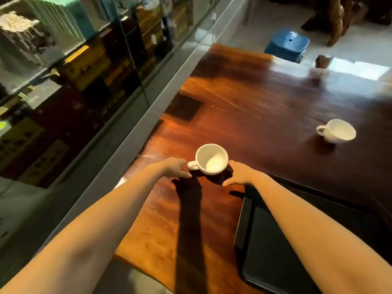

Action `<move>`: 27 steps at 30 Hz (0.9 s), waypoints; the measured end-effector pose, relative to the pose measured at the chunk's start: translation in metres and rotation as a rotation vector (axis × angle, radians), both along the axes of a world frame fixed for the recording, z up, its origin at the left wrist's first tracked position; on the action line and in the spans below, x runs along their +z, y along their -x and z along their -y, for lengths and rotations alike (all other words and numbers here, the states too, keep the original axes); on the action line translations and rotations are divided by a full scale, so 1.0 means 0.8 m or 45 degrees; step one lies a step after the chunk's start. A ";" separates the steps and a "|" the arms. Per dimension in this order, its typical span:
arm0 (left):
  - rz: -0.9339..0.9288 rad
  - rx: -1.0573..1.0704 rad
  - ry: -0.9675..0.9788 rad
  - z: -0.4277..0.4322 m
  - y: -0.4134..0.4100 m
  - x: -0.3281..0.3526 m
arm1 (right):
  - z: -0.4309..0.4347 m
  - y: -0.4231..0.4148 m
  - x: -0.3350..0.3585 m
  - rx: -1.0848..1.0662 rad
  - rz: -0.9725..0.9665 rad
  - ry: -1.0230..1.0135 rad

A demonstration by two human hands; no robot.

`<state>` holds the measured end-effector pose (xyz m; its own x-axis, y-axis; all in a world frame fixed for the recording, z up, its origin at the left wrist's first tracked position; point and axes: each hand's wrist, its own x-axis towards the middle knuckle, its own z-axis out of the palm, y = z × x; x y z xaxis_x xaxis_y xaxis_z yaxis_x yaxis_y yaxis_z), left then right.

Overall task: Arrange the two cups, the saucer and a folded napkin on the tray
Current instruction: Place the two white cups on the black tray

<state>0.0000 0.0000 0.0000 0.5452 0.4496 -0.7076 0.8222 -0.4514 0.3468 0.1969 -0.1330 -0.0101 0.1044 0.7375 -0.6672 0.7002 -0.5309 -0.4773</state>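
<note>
A white cup is at the middle of the wooden table, its handle pointing left. My left hand has its fingertips at that handle. My right hand is curled against the cup's right side near its base, and its grip is hidden. A dark patch lies under the cup; I cannot tell whether it is shadow or a saucer. A second white cup stands alone at the right. The black tray lies at the near right, under my right forearm. No napkin is clearly visible.
A dark flat square lies on the table near its left edge. A grey ledge and a glass cabinet run along the left. A blue stool and carved wooden furniture stand beyond the table's far end.
</note>
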 end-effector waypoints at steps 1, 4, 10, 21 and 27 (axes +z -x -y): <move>0.044 0.008 -0.020 -0.002 -0.002 -0.003 | -0.005 0.001 -0.003 -0.043 -0.030 -0.055; 0.217 0.122 -0.034 -0.005 -0.008 -0.015 | -0.014 0.003 -0.009 -0.188 -0.126 -0.240; 0.625 0.316 0.155 -0.001 -0.015 -0.038 | -0.022 0.007 -0.021 -0.325 -0.294 -0.484; 0.807 0.525 0.347 0.021 -0.043 -0.026 | 0.006 -0.006 -0.002 -0.461 -0.387 -0.505; 0.850 0.387 0.275 0.048 -0.094 0.007 | 0.052 -0.046 0.037 -0.577 -0.391 -0.601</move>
<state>0.0754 -0.0381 0.0057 0.7625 0.5373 -0.3603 0.4841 -0.1044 0.8688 0.2335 -0.1744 0.0196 0.3269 0.8831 -0.3364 0.2575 -0.4258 -0.8674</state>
